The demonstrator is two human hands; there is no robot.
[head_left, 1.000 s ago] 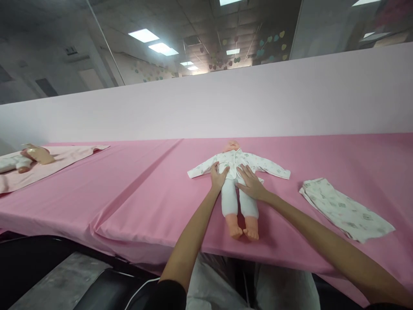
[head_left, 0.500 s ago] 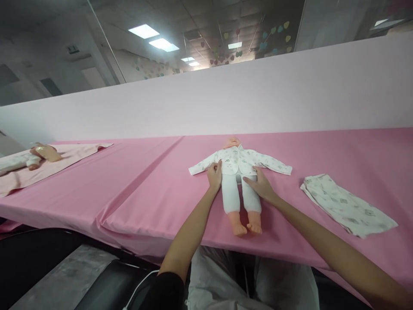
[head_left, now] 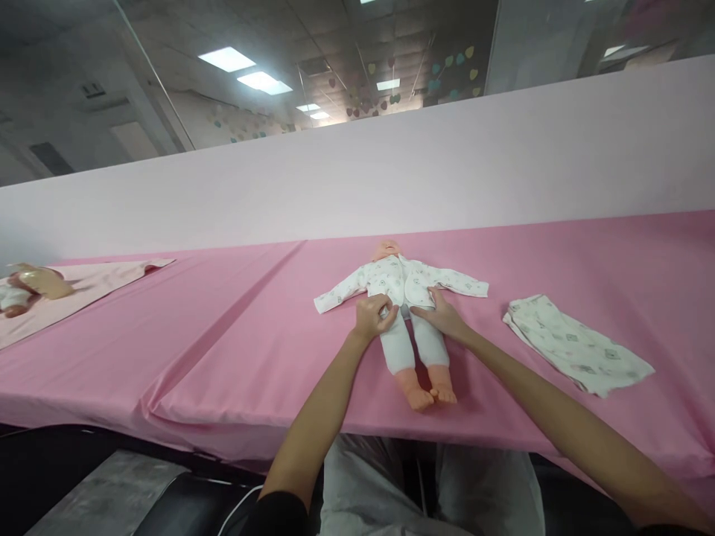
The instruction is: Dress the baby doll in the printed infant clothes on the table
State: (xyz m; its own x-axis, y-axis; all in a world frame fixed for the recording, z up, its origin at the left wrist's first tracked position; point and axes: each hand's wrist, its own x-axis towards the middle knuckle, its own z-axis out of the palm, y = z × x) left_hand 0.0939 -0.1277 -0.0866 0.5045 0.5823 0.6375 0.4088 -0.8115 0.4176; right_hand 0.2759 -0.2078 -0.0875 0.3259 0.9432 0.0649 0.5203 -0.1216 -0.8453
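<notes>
A baby doll (head_left: 398,353) lies on its back, head toward the wall and bare feet toward me. It wears a white patterned baby shirt (head_left: 385,277), sleeves spread to both sides, and its legs are white down to the shins. My left hand (head_left: 373,316) is closed at the shirt's lower hem on the left, thumb over the top of the leg; its fingertips are partly hidden. Around the doll's other hip sits my right hand (head_left: 447,316), fingers by the shirt's side hem and thumb on the upper leg.
Folded patterned baby pants or cloth (head_left: 578,346) lie to the right on the pink-covered table (head_left: 240,335). At the far left, another doll (head_left: 45,283) rests on a pale pink towel (head_left: 106,290). A white wall (head_left: 335,186) with glass above stands behind.
My left hand has moved from the shirt's side down and inward to its lower hem. My right hand stays by the hip. The whole view has shifted slightly.
</notes>
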